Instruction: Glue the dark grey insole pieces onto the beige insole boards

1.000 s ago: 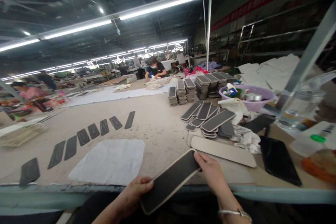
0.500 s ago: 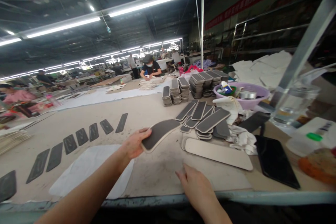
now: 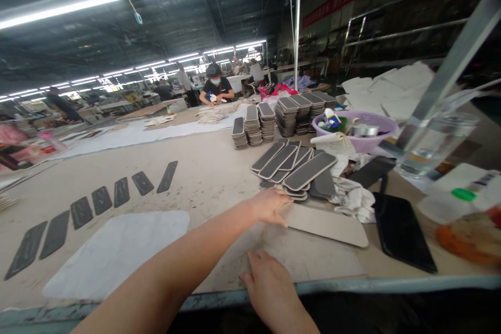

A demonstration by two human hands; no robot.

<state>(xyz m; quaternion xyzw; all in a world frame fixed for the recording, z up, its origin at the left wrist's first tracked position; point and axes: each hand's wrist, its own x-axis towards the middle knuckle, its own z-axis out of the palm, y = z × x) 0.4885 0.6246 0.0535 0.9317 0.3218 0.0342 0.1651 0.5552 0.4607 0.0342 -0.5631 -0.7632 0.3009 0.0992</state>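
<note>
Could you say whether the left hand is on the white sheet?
No, the left hand is at one end of the beige panel.

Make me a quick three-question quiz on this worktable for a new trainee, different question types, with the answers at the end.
1. Multiple choice: which of these is the left hand nearest? A, the purple basin; B, the long beige panel; C, the clear container.
2. True or false: the white sheet lies to the right of the right hand.
3. Count: how many dark pieces lie in the row alongside and beyond the white sheet?

Key: 1, B. 2, False; it lies to the left. 3, Seven.
</note>
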